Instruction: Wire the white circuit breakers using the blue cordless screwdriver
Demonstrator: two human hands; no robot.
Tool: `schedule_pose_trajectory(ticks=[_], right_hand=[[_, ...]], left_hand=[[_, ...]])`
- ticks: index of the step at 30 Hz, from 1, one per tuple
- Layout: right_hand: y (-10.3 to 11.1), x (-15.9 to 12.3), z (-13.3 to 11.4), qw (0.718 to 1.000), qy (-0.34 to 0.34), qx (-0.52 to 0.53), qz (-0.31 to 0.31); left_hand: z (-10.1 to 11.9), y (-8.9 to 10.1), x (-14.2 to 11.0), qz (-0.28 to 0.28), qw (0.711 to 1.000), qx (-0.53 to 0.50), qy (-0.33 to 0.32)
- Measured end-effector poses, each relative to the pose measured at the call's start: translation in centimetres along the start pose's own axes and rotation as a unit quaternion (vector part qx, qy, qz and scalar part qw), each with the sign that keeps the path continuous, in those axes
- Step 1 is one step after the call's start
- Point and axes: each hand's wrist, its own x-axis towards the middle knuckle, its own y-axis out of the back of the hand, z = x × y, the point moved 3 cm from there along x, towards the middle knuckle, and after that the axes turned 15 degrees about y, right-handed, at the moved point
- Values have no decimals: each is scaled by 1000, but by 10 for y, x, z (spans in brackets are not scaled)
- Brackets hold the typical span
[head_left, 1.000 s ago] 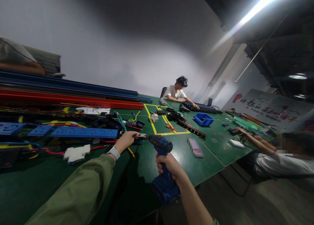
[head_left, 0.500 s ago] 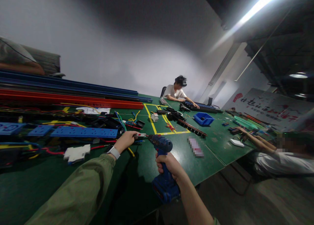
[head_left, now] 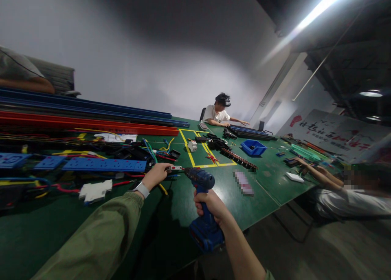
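My right hand [head_left: 210, 206] is wrapped round the grip of a blue cordless drill [head_left: 201, 179], its battery base below the fist. The drill's nose points left and its bit meets, or nearly meets, a small white and red part [head_left: 175, 168]; contact is too small to make out. My left hand [head_left: 157, 176] pinches that part, which looks like a small switch or connector, beside the end of a blue socket strip [head_left: 105, 164]. Yellow, red and blue wires [head_left: 164, 189] lie under and around the left hand. A white circuit breaker [head_left: 95, 191] lies left of my left wrist.
Long blue and orange rails [head_left: 146, 128] lie along the back left. Yellow tape [head_left: 195, 166] marks the green table, with a white block [head_left: 192, 146] and black parts inside. A blue bin [head_left: 253, 148] and a blurred flat object [head_left: 243, 183] stand right. Co-workers sit beyond and at right.
My hands, the drill and the small part have stayed put. Across the table, the co-worker's outstretched hand has lifted from the dark rails.
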Motion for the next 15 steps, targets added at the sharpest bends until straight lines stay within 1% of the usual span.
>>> schedule_pose_trajectory(ticks=[6, 11, 15], right_hand=[[2, 1, 3, 1000, -3, 4, -5], [3, 2, 3, 1000, 13, 3, -16], [2, 2, 3, 1000, 8, 4, -13]], left_hand=[[0, 0, 0, 5, 1000, -1, -1], [0, -1, 0, 2, 1000, 5, -8], [0, -1, 0, 3, 1000, 5, -9]])
